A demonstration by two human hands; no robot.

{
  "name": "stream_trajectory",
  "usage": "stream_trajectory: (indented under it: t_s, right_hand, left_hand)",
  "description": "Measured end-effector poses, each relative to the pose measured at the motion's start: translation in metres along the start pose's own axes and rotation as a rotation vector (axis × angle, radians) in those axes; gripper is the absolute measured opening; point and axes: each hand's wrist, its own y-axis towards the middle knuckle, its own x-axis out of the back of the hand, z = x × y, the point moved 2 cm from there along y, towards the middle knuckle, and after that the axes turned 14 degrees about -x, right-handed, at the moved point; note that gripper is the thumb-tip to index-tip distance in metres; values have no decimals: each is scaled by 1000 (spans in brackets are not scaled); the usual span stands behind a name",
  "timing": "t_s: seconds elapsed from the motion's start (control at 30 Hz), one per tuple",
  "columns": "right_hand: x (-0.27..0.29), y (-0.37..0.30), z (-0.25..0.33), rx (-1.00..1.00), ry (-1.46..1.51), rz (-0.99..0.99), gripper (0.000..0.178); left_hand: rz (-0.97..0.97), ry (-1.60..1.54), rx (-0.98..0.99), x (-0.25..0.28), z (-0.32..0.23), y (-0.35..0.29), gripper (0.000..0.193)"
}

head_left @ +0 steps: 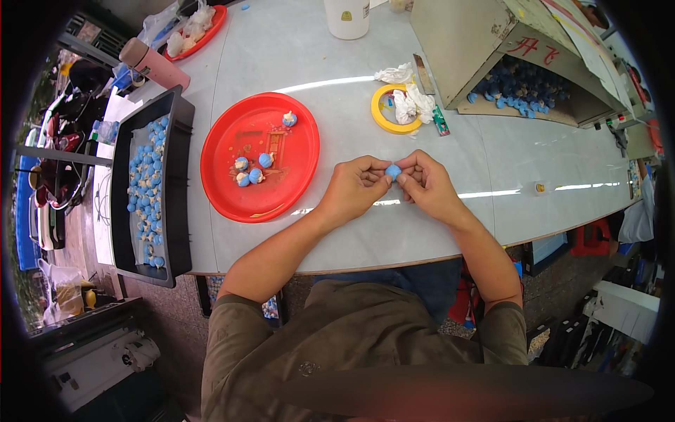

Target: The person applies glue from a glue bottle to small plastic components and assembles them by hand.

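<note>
blue ball (393,171) pinched between both hands' fingertips, left hand (354,188) at nine o'clock of it, right hand (426,184) at three, red plate (225,183) farther toward nine.

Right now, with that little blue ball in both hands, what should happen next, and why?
Probably set the blue ball down on the red plate. The left hand and right hand pinch it together between fingertips, and similar blue pieces already lie on that plate, close beside the left hand.
</note>
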Motion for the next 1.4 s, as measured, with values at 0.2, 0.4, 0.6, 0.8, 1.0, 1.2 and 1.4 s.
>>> stream_trajectory:
  t_s: [0.2, 0.4, 0.6, 0.8, 1.0, 1.2, 1.4]
  right_hand:
    - [-3, 1, 1, 48, 39, -46, 13]
    - [0, 1, -2, 183, -30, -100, 15]
    - [0, 2, -3, 66, 68, -13, 13]
    - [0, 5, -8, 104, 15, -35, 12]
    - [4, 2, -4, 82, 122, -52, 13]
    - [-8, 9, -5, 139, 90, 22, 12]
    - [38, -43, 23, 132, 68, -197, 14]
  left_hand:
    - [-46, -72, -51, 0, -1, 1, 25]
    - [-57, -41, -102, 0, -1, 0, 26]
    - [-64, -27, -107, 3, 3, -1, 25]
    - [-34, -14, -85, 3, 3, 2, 25]
    - [-66, -76, -51, -5, -4, 6, 26]
    - [-68, 141, -48, 13, -5, 1, 28]
    - [-142, 693, -145, 40, -61, 4, 44]
